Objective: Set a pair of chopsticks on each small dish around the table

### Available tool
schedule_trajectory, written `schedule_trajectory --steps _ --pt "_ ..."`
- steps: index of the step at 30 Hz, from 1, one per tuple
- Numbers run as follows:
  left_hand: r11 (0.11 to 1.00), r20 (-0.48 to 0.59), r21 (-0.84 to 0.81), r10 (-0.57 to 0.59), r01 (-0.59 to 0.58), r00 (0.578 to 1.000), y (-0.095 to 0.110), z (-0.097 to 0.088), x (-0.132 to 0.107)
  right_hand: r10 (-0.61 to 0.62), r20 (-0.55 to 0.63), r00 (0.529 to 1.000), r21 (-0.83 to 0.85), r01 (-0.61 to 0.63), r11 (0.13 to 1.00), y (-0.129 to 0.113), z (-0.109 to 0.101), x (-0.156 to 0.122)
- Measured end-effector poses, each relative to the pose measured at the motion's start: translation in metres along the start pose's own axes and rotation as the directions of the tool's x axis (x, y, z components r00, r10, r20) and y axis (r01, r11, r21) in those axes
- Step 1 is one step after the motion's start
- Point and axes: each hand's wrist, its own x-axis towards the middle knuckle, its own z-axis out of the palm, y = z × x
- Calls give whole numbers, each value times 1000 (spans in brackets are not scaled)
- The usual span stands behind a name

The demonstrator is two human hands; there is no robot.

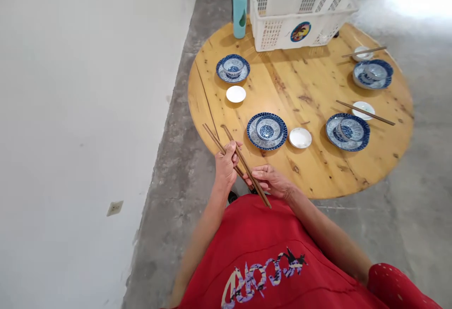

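Over the near edge of a round wooden table (310, 167), the left hand (225, 165) closes around wooden chopsticks (243, 165), and the right hand (270, 180) pinches them too. Blue-and-white bowls (267, 131) and a white plastic basket (300, 17) stand on the table; a concrete floor (406, 215) runs beside a white wall (81, 87).

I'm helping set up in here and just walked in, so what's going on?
A person in a red shirt holds long wooden chopsticks in the left hand, with the right hand against them, at a round wooden table. Blue-and-white bowls on plates and small white dishes stand around it, beside a white plastic basket.
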Motion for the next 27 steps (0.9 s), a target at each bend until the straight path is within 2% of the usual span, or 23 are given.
schedule_trajectory --steps 6,14,17,21,24,25,27 --pt "997 61 29 -72 70 996 -14 26 9 -92 -9 996 59 93 994 -1 -25 -7" --pt "991 176 93 -110 94 978 -31 45 21 -127 -72 989 46 130 990 -14 -42 -22" --pt "987 177 127 -116 94 977 -36 56 24 -168 -108 980 -23 167 986 -16 -47 -26" --pt "980 145 175 -125 99 981 -43 70 25 -237 -209 949 -226 189 956 -15 -56 -31" --pt "974 108 206 -116 92 987 -48 76 24 -326 -284 902 -484 158 861 -14 -61 -34" --pt "974 89 211 -108 87 990 -50 78 24 -383 -304 873 -599 138 789 -14 -61 -35" --pt "974 42 214 -86 75 995 -52 81 23 -510 -319 799 -810 50 584 -13 -59 -34"
